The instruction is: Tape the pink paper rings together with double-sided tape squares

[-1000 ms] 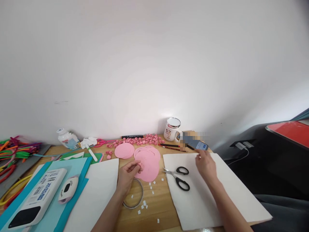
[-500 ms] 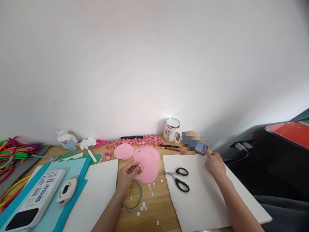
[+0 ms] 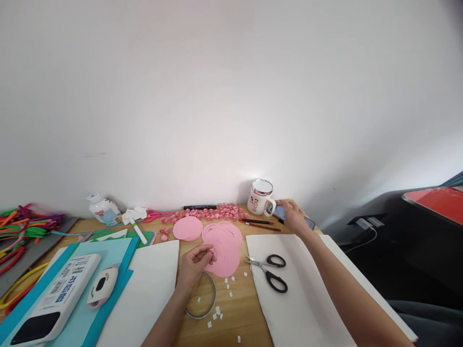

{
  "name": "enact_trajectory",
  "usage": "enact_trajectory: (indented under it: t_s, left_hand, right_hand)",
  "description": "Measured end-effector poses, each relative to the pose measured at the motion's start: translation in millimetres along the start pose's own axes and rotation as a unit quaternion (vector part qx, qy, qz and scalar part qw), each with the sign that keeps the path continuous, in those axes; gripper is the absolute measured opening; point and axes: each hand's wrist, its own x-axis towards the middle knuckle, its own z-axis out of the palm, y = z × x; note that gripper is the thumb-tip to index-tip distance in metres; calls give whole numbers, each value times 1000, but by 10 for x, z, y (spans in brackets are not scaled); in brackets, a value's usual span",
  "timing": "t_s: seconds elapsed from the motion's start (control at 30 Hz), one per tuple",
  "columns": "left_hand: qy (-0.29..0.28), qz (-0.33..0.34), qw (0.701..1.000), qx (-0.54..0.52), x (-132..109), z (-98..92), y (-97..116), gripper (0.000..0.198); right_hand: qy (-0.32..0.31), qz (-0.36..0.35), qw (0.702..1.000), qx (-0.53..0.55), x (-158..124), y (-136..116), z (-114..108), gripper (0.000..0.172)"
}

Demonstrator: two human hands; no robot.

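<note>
On the tabletop [image 3: 242, 299], a capped white bottle [image 3: 102, 208] lies by the wall (its contents do not show). Right of it, the left hand [image 3: 193, 266] pinches a small pink paper roll [image 3: 211, 250] at the edge of the pink paper circles [image 3: 226, 241]. Farther right, past the scissors [image 3: 269, 272], a white mug [image 3: 259, 197] stands upright with its inside hidden, and the right hand [image 3: 294, 217] lies flat, fingers loose, on the phone [image 3: 279, 211] just beside it.

phone [image 3: 310, 223]: mostly hidden under right hand [image 3: 293, 217] | contact: probably touching
</note>
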Motion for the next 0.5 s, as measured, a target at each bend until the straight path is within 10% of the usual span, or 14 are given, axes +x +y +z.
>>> enact_trajectory:
  t_s: [0.37, 0.5]
  left_hand:
    - [1, -1, 1000, -2, -4, 21, 0, 23]
    - [7, 0, 1000, -3, -6, 22, 10, 22]
  right_hand:
    - [-44, 19, 999, -16, 111, -87, 34, 61]
    - [25, 36, 998, 35, 99, -123, -82, 57]
